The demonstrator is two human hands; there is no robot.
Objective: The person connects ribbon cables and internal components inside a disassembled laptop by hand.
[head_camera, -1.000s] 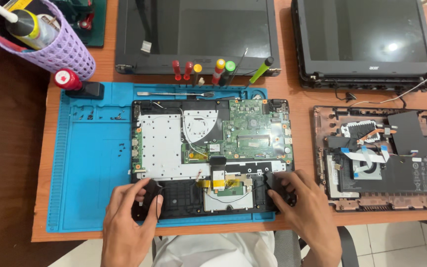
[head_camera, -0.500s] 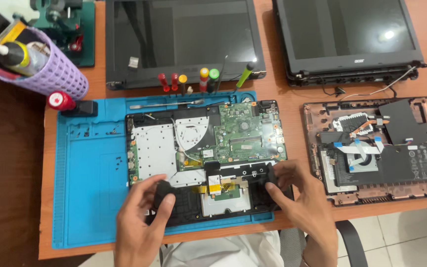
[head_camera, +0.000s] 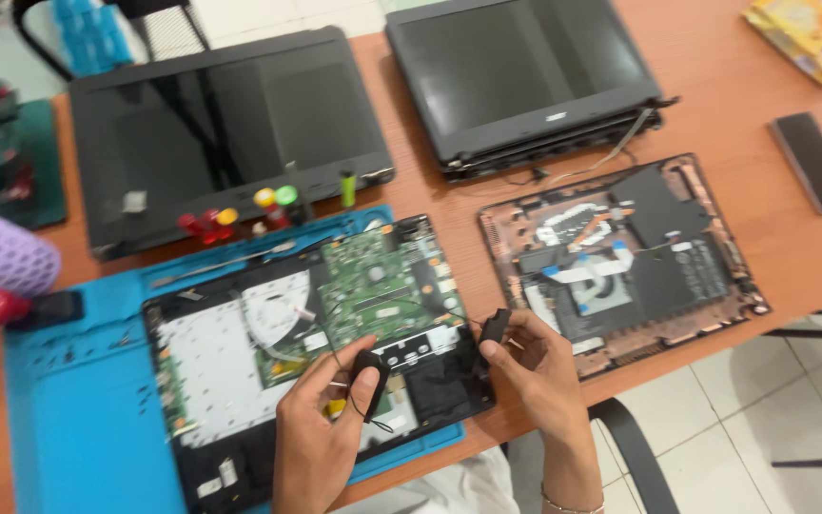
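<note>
Across the orange-brown tabletop [head_camera: 715, 86] several opened laptops are lying spread out. At the far edge two detached screen lids are resting side by side — a wide one [head_camera: 225, 124] on the left and a second [head_camera: 520, 81] to its right. Below them, a blue work mat [head_camera: 68, 419] is carrying an opened laptop base [head_camera: 278, 362] with its green circuit board [head_camera: 378, 281] showing, while another stripped base [head_camera: 620, 257] is sitting just beside it, off the mat. A row of screwdrivers with coloured handles [head_camera: 240, 214] is lying between the mat and the left lid, and a dark phone [head_camera: 815, 162] is resting well apart on the right.

Over the near edge of the opened base, the left hand [head_camera: 321, 428] is pinching a small black speaker [head_camera: 368, 381] between thumb and fingers, lifted off the base. The right hand [head_camera: 535, 357] is gripping a matching black speaker [head_camera: 494, 328] — thin dark wires [head_camera: 363, 419] are trailing from the pair down toward the base.
</note>
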